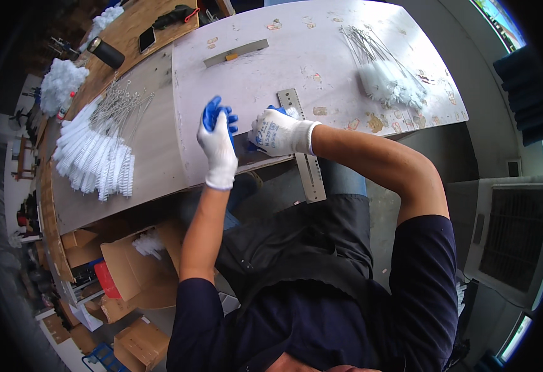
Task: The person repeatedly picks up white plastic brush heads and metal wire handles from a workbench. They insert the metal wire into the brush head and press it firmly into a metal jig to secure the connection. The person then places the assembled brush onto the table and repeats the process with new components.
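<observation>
Both hands wear white gloves with blue palms. My left hand is raised over the near edge of the table, fingers apart and nothing visible in them. To its right, my right hand is closed beside a perforated metal bar that juts past the table edge toward my lap. A bit of white shows beyond the right fingers, but what they grip is mostly hidden. White bristle brushes with looped wire handles lie fanned at the left. Another bunch of wire-handled white brushes rests at the far right.
A flat metal strip with a yellowish piece lies at the back. A phone and a dark cylinder sit on the wooden surface at the far left. An open cardboard box stands below the table, holding white brushes.
</observation>
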Demonstrator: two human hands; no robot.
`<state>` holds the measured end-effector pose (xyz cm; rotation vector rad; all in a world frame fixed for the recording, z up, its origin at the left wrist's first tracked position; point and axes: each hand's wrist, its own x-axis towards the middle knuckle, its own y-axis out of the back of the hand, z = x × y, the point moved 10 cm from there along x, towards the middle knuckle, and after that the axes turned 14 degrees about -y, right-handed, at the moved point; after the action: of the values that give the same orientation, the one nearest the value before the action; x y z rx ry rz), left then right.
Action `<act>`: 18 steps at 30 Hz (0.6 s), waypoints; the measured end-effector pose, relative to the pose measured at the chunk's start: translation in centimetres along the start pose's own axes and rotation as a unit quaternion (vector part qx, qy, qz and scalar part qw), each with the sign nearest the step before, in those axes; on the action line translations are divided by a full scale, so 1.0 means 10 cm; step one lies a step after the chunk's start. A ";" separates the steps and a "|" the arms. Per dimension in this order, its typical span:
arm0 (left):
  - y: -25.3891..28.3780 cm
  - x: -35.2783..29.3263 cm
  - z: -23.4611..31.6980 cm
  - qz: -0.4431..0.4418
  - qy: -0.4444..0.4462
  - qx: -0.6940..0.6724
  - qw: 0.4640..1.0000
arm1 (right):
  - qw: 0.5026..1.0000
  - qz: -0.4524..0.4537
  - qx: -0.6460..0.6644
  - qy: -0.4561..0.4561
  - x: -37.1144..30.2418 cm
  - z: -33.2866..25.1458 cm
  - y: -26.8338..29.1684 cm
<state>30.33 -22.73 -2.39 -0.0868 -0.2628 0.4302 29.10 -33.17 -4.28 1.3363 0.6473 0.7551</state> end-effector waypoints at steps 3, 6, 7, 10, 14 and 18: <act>0.25 -0.76 -0.14 -0.006 0.049 -0.031 0.998 | 0.991 -0.079 0.048 -0.098 -0.08 -0.01 0.15; 0.24 -1.50 -0.59 -0.052 0.180 -0.053 0.981 | 0.980 -0.102 0.049 -0.166 -0.13 -0.03 0.09; 0.16 -1.62 -0.58 -0.056 0.199 -0.073 0.976 | 0.974 -0.105 0.056 -0.194 -0.16 -0.07 0.13; -0.12 -1.89 -0.63 -0.069 0.251 -0.172 0.950 | 0.947 -0.111 0.125 -0.273 -0.23 -0.05 0.19; -0.48 -1.93 -0.68 -0.038 0.305 -0.367 0.878 | 0.924 -0.086 0.165 -0.334 -0.25 -0.07 0.10; -0.62 -2.01 -0.69 -0.076 0.334 -0.536 0.772 | 0.901 -0.088 0.199 -0.374 -0.29 -0.06 0.15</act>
<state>17.13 -37.07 -12.90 -1.3224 0.2289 0.0134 26.72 -34.99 -2.90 1.7649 0.2898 -0.0831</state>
